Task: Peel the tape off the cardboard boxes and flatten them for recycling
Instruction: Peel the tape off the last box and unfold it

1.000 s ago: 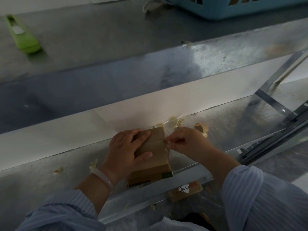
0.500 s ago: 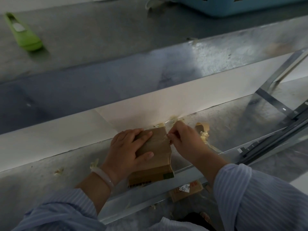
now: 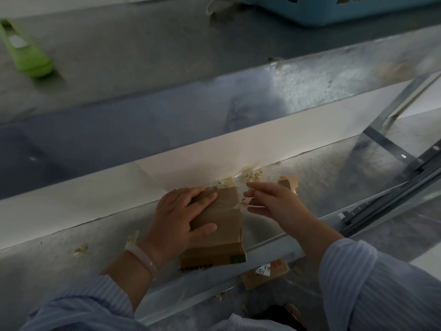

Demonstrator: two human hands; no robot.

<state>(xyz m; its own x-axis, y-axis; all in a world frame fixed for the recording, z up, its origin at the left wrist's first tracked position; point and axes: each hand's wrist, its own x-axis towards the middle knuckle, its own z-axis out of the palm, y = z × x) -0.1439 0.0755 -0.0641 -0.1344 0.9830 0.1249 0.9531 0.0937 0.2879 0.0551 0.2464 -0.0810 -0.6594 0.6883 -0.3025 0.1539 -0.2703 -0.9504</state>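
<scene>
Steel shelf: left hand presses flat on cardboard box; beside it, right hand fingers spread at clear tape, pinch unclear.

The box sits on the lower shelf, near its front edge. The left hand lies on top of the box's left half. The right hand is just beside the box's far right corner. Tape scraps lie behind the box, at the foot of the back wall, and 1 cardboard scrap lies behind the right hand. A labelled cardboard piece lies below the shelf's front edge, to the box's front right. On the upper surface behind, a plastic tool lies far left and a basket far right. Metal rails lie to the right.
</scene>
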